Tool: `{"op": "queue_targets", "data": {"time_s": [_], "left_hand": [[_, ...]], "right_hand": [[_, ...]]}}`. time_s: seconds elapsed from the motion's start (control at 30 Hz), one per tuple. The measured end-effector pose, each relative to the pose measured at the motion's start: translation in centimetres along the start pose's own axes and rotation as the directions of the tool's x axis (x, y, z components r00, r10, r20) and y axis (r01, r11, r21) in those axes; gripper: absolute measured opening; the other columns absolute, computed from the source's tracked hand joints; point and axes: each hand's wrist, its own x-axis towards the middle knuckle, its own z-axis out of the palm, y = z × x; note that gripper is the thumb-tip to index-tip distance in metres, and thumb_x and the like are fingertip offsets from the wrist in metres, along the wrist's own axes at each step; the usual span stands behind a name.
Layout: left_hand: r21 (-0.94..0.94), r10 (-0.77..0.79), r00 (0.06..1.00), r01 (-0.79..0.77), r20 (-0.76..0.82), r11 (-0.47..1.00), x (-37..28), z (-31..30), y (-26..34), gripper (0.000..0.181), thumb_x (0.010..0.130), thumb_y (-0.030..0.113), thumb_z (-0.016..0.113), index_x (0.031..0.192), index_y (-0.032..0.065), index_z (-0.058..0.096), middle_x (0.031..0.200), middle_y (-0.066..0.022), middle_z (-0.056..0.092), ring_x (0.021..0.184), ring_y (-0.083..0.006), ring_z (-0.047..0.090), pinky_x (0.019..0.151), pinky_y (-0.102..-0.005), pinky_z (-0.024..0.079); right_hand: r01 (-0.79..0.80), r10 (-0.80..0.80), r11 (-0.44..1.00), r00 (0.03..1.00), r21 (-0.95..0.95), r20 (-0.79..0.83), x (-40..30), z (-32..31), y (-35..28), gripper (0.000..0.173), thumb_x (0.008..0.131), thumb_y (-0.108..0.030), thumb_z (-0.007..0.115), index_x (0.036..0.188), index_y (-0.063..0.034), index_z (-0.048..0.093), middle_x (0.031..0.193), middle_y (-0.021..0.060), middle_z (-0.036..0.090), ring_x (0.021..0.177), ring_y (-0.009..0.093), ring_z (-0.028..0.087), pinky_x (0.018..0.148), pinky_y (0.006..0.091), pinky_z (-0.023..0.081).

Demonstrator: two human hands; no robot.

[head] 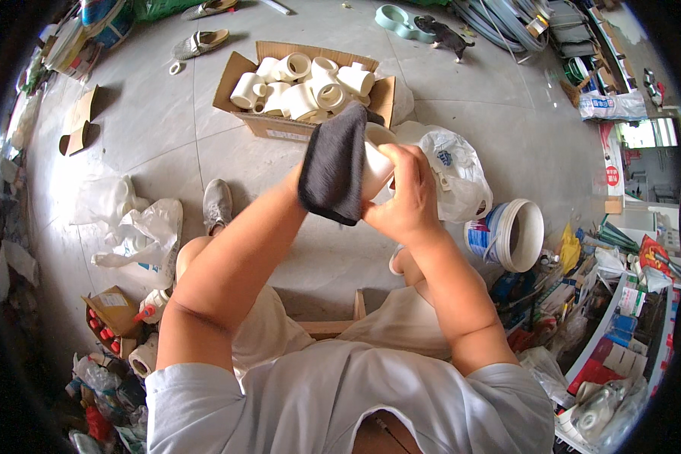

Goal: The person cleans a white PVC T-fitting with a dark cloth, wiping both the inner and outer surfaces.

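My right hand (411, 196) grips a white plastic pipe fitting (378, 162), with the fingers over its far side and the thumb below. A dark grey cloth (333, 167) lies against the fitting's left side, and a bit of dark fabric also shows behind its upper rim. My left hand is wrapped in this cloth; only the wrist (296, 190) shows, and the fingers are hidden. Just beyond both hands stands an open cardboard box (278, 126), filled with several white pipe fittings (303, 99), mostly tees and elbows.
Right of my hands sit a white plastic bag (459, 170) and a tipped white bucket (505, 235). Plastic bags (153, 227) and a small carton of red-capped bottles (105, 326) lie left. A black-and-white kitten (445, 37) stands by a pale green bowl (397, 20). Clutter fills the shelves (618, 323).
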Motion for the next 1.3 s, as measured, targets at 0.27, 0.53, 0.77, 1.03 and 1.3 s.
{"op": "queue_targets", "data": {"time_s": [0.27, 0.53, 0.77, 1.03, 1.3], "left_hand": [[-0.286, 0.010, 0.991, 0.030, 0.137, 0.958, -0.2, -0.9, 0.9, 0.049, 0.049, 0.023, 0.077, 0.092, 0.0055, 0.059, 0.086, -0.0102, 0.062, 0.075, -0.0222, 0.059, 0.069, -0.0320, 0.047], [-0.225, -0.044, 0.997, 0.029, -0.059, 0.974, 1.3, -0.4, 3.9, 0.037, 0.065, 0.021, 0.069, 0.097, 0.0050, 0.061, 0.083, -0.0097, 0.062, 0.072, -0.0256, 0.060, 0.067, -0.0306, 0.048], [0.065, -0.186, 0.969, 0.199, -0.164, 0.978, 0.4, 1.0, 4.1, 0.030, 0.066, 0.018, 0.065, 0.090, 0.0025, 0.057, 0.084, -0.0147, 0.058, 0.077, -0.0349, 0.055, 0.067, -0.0390, 0.045], [0.221, -0.102, 0.989, 0.123, -0.104, 0.967, 0.2, 2.2, 4.6, 0.039, 0.061, 0.011, 0.060, 0.099, 0.0026, 0.054, 0.094, -0.0133, 0.054, 0.090, -0.0317, 0.049, 0.075, -0.0389, 0.039], [-0.868, -0.521, 0.854, 0.265, 0.008, 0.420, -0.8, 5.4, 1.9, 0.046, 0.081, 0.017, 0.062, 0.121, 0.0061, 0.042, 0.111, -0.0071, 0.051, 0.100, -0.0153, 0.048, 0.086, -0.0285, 0.040]], "right_hand": [[0.134, -0.126, 0.963, 0.991, 0.234, -0.049, 0.3, -0.7, -0.8, 0.070, 0.047, -0.008, 0.072, 0.109, -0.0030, 0.038, 0.095, 0.0140, 0.047, 0.084, 0.027, 0.050, 0.072, 0.0355, 0.044], [-0.114, 0.150, 0.784, 0.989, 0.610, -0.007, -0.5, 0.2, -0.8, 0.074, 0.055, -0.006, 0.066, 0.116, -0.0046, 0.025, 0.105, 0.0120, 0.042, 0.094, 0.017, 0.049, 0.082, 0.0322, 0.044], [-0.335, 0.536, 0.349, 0.837, 0.875, 0.107, 0.3, 0.0, -1.5, 0.076, 0.057, -0.012, 0.065, 0.124, -0.0084, 0.030, 0.115, 0.0087, 0.045, 0.108, 0.021, 0.046, 0.093, 0.0366, 0.040], [-0.227, 0.552, -0.138, 0.791, 0.964, 0.265, 0.6, -0.8, -0.4, 0.043, 0.065, -0.023, 0.068, 0.103, -0.0121, 0.054, 0.100, 0.0008, 0.058, 0.103, 0.019, 0.052, 0.096, 0.0341, 0.039], [-0.155, 0.549, -0.423, 0.740, 0.893, 0.389, 1.9, -2.2, 0.2, 0.042, 0.069, -0.028, 0.066, 0.105, -0.0108, 0.052, 0.098, 0.0022, 0.057, 0.087, 0.017, 0.056, 0.063, 0.0279, 0.047]]}}
